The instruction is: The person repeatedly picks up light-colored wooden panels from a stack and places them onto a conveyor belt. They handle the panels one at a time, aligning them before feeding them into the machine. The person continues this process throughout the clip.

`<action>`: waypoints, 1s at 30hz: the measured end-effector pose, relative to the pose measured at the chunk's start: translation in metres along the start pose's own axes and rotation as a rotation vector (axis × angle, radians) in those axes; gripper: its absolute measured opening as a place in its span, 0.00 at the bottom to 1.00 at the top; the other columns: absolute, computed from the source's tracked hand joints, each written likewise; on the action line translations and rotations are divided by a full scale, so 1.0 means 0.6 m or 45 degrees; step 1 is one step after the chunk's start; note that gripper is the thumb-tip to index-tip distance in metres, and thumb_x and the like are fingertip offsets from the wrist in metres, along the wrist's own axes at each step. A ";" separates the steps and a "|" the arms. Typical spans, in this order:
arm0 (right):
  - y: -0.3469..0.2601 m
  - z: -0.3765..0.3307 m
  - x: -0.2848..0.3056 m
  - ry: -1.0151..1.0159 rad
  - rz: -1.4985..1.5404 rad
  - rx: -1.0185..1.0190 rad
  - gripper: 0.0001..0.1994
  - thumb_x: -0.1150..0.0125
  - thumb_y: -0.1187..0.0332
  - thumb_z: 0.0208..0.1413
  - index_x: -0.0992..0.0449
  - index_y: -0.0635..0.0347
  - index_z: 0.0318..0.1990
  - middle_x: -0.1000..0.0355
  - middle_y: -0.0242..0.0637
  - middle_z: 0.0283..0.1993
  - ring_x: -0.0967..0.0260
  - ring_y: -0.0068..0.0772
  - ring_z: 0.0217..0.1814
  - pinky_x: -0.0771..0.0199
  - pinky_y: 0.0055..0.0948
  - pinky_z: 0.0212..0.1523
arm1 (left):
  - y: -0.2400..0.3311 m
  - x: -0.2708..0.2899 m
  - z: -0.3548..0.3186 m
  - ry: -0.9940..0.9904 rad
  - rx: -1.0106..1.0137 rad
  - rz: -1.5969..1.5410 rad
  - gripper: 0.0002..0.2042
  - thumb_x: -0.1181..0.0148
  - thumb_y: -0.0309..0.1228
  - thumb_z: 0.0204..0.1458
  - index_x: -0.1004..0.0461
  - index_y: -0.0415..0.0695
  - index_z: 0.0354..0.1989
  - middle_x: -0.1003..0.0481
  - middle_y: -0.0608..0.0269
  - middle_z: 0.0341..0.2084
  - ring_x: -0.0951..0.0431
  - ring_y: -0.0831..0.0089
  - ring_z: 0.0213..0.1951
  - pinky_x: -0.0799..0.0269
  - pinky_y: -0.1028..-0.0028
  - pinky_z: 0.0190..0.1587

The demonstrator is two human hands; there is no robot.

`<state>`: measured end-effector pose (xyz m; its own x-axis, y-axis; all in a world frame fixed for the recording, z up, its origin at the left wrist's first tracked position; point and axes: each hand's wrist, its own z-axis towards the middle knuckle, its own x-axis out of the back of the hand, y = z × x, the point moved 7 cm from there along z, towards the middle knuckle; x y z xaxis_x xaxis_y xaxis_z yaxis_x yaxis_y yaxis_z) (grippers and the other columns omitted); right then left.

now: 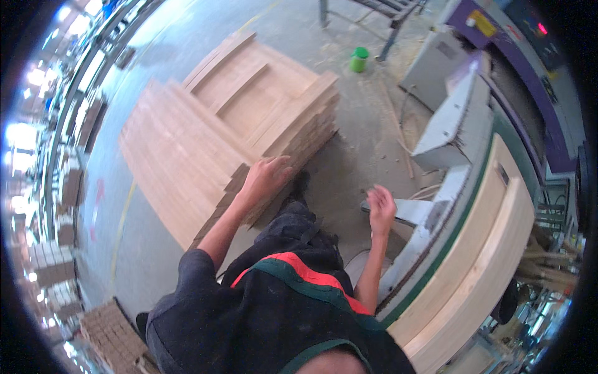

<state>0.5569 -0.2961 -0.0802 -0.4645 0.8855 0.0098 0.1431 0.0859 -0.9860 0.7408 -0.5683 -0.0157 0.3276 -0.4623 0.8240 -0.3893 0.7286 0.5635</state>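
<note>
My left hand [268, 177] is at the near right corner of a big stack of pale wooden boards [177, 131], its fingers stretched out over the edge. Whether it touches the wood I cannot tell. Several narrower boards [299, 118] lie piled along the stack's right side, and a few loose strips [242, 88] rest on top. Hanging in the air between the stack and the machine, my right hand [381, 209] is empty, with its fingers loosely bent and apart, a little blurred.
On my right stands a machine with a green belt [430, 277] carrying long pale boards [473, 274]. Its purple and grey housing [498, 68] rises ahead. A green tub [359, 60] sits on the dusty floor near a metal rack [386, 19]. More stacked wood [112, 333] is at lower left.
</note>
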 end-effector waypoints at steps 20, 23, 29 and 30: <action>0.300 0.122 -0.637 -0.908 -0.318 -0.713 0.25 0.27 0.55 0.44 0.24 0.67 0.43 0.26 0.31 0.36 0.32 0.21 0.37 0.31 0.24 0.41 | -0.353 0.174 0.023 0.410 0.473 -0.334 0.12 0.36 0.28 0.49 0.23 0.42 0.42 0.21 0.56 0.33 0.21 0.60 0.37 0.25 0.67 0.40; 0.213 0.183 -0.579 -0.797 -0.388 -0.525 0.26 0.26 0.55 0.42 0.25 0.67 0.43 0.27 0.32 0.38 0.32 0.22 0.38 0.31 0.25 0.42 | -0.367 0.181 0.054 0.310 0.383 -0.258 0.16 0.36 0.29 0.47 0.25 0.45 0.46 0.25 0.55 0.41 0.25 0.59 0.45 0.28 0.66 0.47; -0.050 0.222 -0.422 -0.636 -1.087 0.345 0.32 0.22 0.58 0.30 0.31 0.63 0.43 0.35 0.43 0.40 0.35 0.45 0.45 0.35 0.42 0.47 | -0.358 0.173 0.204 -0.049 -0.157 0.208 0.40 0.30 0.30 0.38 0.41 0.55 0.64 0.40 0.57 0.61 0.42 0.57 0.64 0.45 0.59 0.66; -0.079 0.216 -0.391 -0.586 -1.165 0.415 0.32 0.22 0.58 0.29 0.32 0.63 0.43 0.35 0.44 0.40 0.36 0.47 0.43 0.35 0.42 0.47 | -0.365 0.151 0.233 -0.182 -0.230 0.310 0.44 0.29 0.31 0.37 0.45 0.57 0.66 0.42 0.58 0.62 0.44 0.58 0.65 0.47 0.58 0.67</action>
<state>0.5458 -0.5669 -0.0574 -0.5713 0.2840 0.7700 -0.6343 0.4427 -0.6338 0.7356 -0.8404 -0.0563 0.1145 -0.3204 0.9403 -0.2782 0.8984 0.3400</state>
